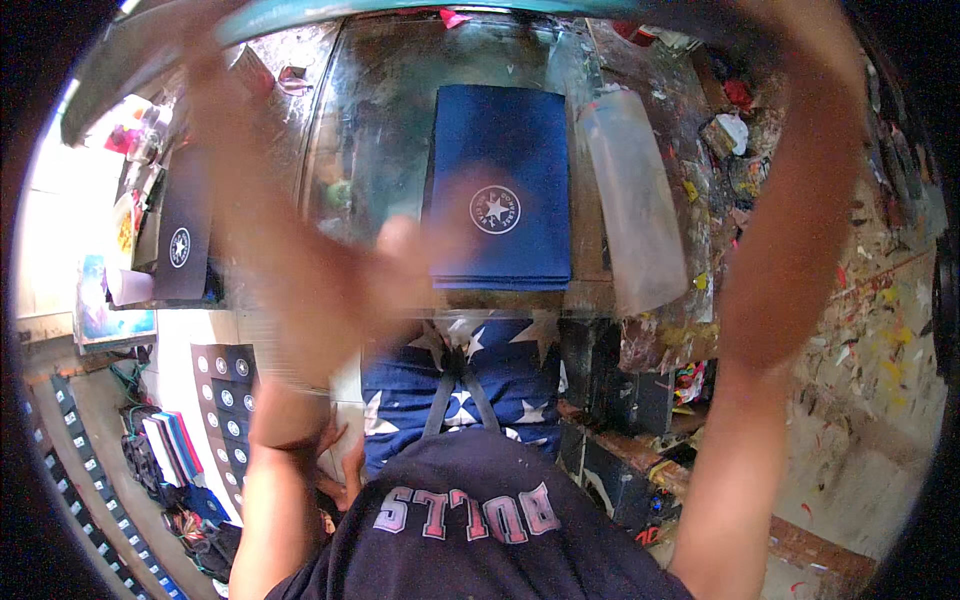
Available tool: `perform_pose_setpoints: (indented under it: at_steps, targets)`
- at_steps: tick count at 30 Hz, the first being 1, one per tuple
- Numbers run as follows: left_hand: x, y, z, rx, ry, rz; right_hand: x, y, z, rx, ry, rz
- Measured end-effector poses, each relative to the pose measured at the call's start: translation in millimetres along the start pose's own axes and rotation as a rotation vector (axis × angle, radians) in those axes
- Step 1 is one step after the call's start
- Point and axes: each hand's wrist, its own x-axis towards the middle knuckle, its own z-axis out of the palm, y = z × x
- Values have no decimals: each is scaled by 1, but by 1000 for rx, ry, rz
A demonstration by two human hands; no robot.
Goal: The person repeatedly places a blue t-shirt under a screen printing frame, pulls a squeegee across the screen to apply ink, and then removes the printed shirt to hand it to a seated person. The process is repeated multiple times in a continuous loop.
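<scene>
A neat stack of dark blue panels (505, 140) lies in front of me on a dark, glossy work surface (385, 70). Its top panel bears a white round emblem with a star. My left hand (400, 260) is smeared by motion over the stack's left edge, its fingers not readable. Along the top of the view runs a teal, bar-like edge (400, 18). My right arm stretches up to its right end, where my right hand (755, 30) is dark and blurred. Whether that hand grips the edge cannot be made out.
Right of the stack lies a long, translucent whitish piece (640, 200). A dark panel (182, 225) with the same emblem sits at left, beside a pale cup (130, 287). Printed panels (230, 400) lie in rows lower left. Paint-stained boards (850, 330) and scraps fill the right side.
</scene>
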Motion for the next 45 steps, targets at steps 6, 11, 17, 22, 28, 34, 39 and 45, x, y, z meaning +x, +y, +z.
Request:
perform_pose_setpoints:
  at_steps: [6, 11, 17, 22, 28, 34, 39, 45]
  targets:
    - [-13, -51, -57, 89, -570, -31, -143, 2, 89, 37, 74, -276]
    - [-121, -54, -2, 42, -796, -107, -253, -5, 149, 111, -214, -196]
    - [-159, -64, 18, -10, -863, -198, -262, -7, 175, 22, -355, -171]
    - [-158, -62, 21, -19, -917, -253, -252, -7, 181, 46, -428, -113]
    - [-158, -64, 21, -35, -947, -252, -239, -6, 182, 105, -478, -32]
    - [-150, -62, 20, -57, -950, -273, -235, -5, 181, 173, -466, 8]
    - [-149, -61, 20, -57, -953, -270, -236, -5, 179, 180, -469, 17]
    - [-150, -59, 21, -72, -926, -296, -235, -3, 176, 182, -486, 10]
